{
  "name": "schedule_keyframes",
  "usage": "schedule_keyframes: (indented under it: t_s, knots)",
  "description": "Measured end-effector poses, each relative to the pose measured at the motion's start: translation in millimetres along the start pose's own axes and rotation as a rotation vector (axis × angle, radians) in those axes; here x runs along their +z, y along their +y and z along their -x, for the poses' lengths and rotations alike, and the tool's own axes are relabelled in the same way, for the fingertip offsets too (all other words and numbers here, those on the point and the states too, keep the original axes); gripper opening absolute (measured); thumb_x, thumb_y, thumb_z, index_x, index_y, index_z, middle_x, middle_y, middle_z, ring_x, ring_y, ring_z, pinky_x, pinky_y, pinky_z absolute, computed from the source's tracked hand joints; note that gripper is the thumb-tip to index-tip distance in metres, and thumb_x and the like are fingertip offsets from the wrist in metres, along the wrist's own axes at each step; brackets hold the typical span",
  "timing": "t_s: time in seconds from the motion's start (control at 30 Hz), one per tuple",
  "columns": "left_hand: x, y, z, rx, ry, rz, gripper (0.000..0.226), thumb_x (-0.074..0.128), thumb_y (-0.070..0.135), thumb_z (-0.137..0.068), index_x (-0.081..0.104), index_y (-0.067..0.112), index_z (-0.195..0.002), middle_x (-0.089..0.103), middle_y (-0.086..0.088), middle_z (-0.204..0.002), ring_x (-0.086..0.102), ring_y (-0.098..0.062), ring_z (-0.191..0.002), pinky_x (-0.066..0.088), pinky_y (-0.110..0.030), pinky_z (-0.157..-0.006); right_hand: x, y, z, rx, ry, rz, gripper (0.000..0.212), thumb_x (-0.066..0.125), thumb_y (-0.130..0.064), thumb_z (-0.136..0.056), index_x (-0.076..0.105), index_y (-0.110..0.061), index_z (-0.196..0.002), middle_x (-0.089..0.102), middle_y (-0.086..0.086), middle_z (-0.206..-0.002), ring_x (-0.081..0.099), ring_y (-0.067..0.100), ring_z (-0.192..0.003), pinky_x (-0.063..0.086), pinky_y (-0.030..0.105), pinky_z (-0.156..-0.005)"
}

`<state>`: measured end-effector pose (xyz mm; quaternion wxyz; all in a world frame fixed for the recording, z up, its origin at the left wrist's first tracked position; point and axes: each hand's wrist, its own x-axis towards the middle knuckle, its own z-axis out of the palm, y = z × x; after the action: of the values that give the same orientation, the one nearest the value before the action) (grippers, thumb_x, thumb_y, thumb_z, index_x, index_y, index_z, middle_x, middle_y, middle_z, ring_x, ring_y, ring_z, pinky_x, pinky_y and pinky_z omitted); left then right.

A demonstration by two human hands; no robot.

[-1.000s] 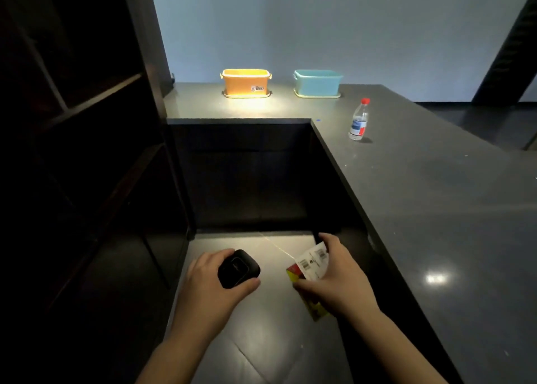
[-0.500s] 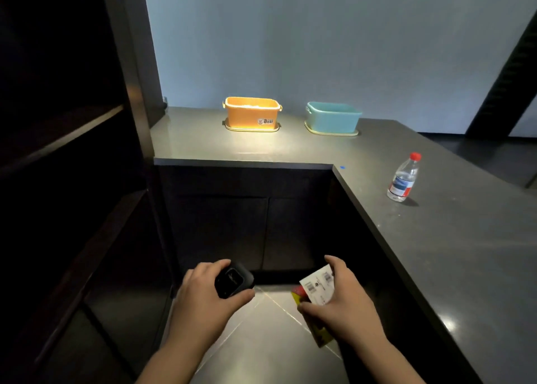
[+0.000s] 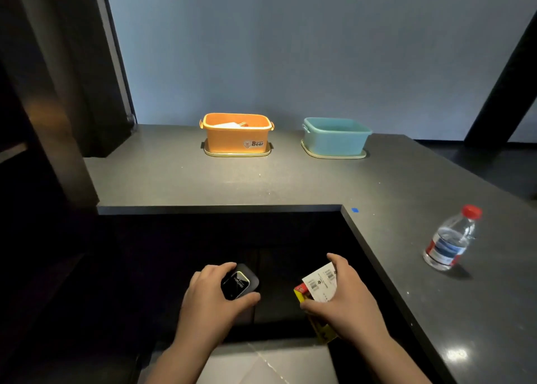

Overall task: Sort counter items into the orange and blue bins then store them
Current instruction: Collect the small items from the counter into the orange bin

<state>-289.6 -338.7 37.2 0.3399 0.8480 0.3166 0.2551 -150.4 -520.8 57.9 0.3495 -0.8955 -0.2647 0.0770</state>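
While the left hand (image 3: pixel 213 298) grips a black device (image 3: pixel 239 282), the right hand (image 3: pixel 345 299) holds a yellow packet (image 3: pixel 318 289)

Wall (image 3: pixel 290 49): pale blue-grey, far ahead of both hands.
Shelf unit (image 3: pixel 43 122): dark, left of the left hand (image 3: pixel 215 299).
Cupboard doors (image 3: pixel 270 250): dark, just beyond the hands.
Floor (image 3: pixel 261 363): pale glossy tile, below the wrists.
Tape mark (image 3: pixel 354 210): blue, small, ahead of the right hand (image 3: pixel 345 299).
Beam (image 3: pixel 505 78): dark, slanted, far ahead to the right.

Bottle (image 3: pixel 451 238) right of both bins (image 3: pixel 335 139)
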Motion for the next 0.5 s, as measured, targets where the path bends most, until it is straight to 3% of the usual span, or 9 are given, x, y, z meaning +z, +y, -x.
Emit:
schedule_keyframes:
  t_s: [0.13,0.3,0.43,0.5]
  knots:
    - [21,17,-84,0.019,0.062,0.021,0.071,0.079,0.055,-0.062,0.056,0.03,-0.125,0.056,0.016,-0.113,0.045,-0.006,-0.109,0.042,-0.027,-0.09,-10,-1,-90,-0.038,-0.008,0.005,0.103,0.083,-0.047,-0.06,0.023,-0.036,-0.143,0.043,-0.011,-0.134,0.047,0.006,-0.107,0.038,0.016,-0.069]
    - [41,2,-153,-0.044,0.055,0.075,0.073,0.078,0.057,-0.061,0.056,0.031,-0.126,0.055,0.02,-0.11,0.045,-0.003,-0.108,0.042,-0.025,-0.089,9,-16,-179,-0.051,-0.05,-0.001,0.105,0.083,-0.048,-0.06,0.022,-0.034,-0.144,0.042,-0.01,-0.138,0.046,0.01,-0.12,0.043,0.023,-0.088]
    - [51,-31,-213,-0.115,0.046,0.058,0.075,0.079,0.059,-0.058,0.055,0.033,-0.124,0.051,0.024,-0.101,0.042,-0.001,-0.103,0.038,-0.022,-0.082,40,-28,-245,-0.043,-0.113,0.017,0.104,0.081,-0.051,-0.06,0.021,-0.037,-0.144,0.042,-0.012,-0.134,0.042,0.003,-0.103,0.039,0.018,-0.078]
    - [53,-46,-255,-0.1,0.044,0.027,0.071,0.079,0.059,-0.057,0.056,0.034,-0.12,0.05,0.024,-0.098,0.043,-0.001,-0.101,0.036,-0.022,-0.079,55,-33,-283,-0.047,-0.105,0.033,0.103,0.08,-0.05,-0.06,0.023,-0.035,-0.144,0.044,-0.011,-0.131,0.047,0.008,-0.107,0.04,0.022,-0.08]
